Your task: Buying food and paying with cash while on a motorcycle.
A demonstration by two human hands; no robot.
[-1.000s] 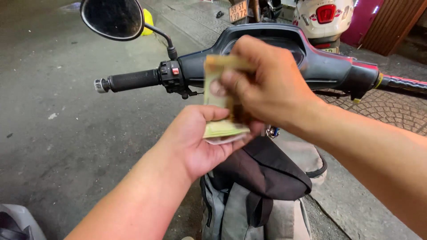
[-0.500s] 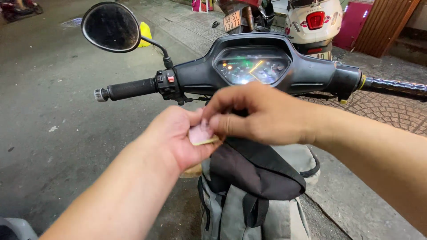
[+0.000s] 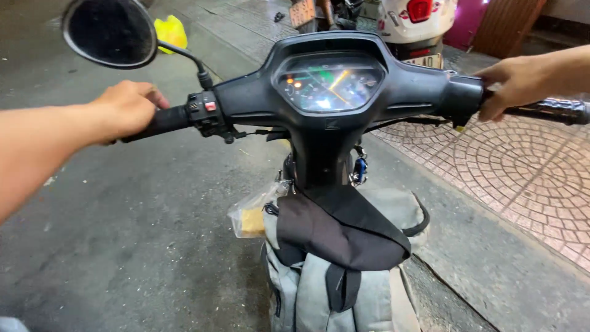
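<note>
the scooter handlebar (image 3: 393,92) spans the view from 9 o'clock to 3 o'clock, a black housing with a lit instrument dial (image 3: 329,83) at its centre, toward 12 o'clock. below it, at 6 o'clock, a grey backpack (image 3: 344,289) stands in the footwell with a black cloth (image 3: 335,230) draped over its top, and a clear plastic bag (image 3: 253,212) hangs just beside the backpack on its 9 o'clock side. the ground is dark asphalt (image 3: 123,246) on the 9 o'clock half and patterned paving (image 3: 534,178) toward 3 o'clock. a round mirror (image 3: 109,32) rises on a stalk at 11 o'clock, with a yellow bag (image 3: 171,31) lying on the ground behind it. a white scooter tail (image 3: 418,21) is parked at 1 o'clock.

the left hand (image 3: 129,107) sits at 9 o'clock, fingers clenched around the left grip (image 3: 161,122) — the black rubber runs out of the fist toward the switch cluster (image 3: 208,114), which is just beside the hand on the 3 o'clock side. the right hand (image 3: 513,83) at 2 o'clock is curled over the inner end of the right grip (image 3: 553,110), touching the housing, with the rest of that grip sticking out past the hand toward 3 o'clock.
</note>
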